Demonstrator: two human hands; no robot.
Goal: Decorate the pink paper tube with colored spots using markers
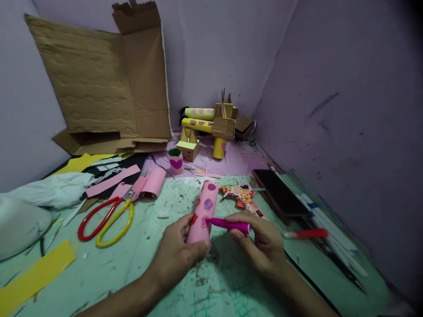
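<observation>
A pink paper tube (202, 231) with purple and red spots is held upright at a slight tilt by my left hand (180, 251), its fingers wrapped round the lower end. My right hand (259, 240) pinches a magenta marker pen (231, 225), whose tip touches the tube at a pink outlined spot. Just beyond the marker lies a flower-patterned glue gun (243, 196). Left of the tube is a small white eraser-like block (163, 215).
Scissors (114, 215) with red and yellow handles lie left, beside a pink roll (155, 181) and paper scraps. A phone (280, 191) and a red-handled cutter (307, 234) are right. Yellow spotted cardboard figures (224, 127), a pink cup (176, 162) and an opened carton (95, 79) stand behind.
</observation>
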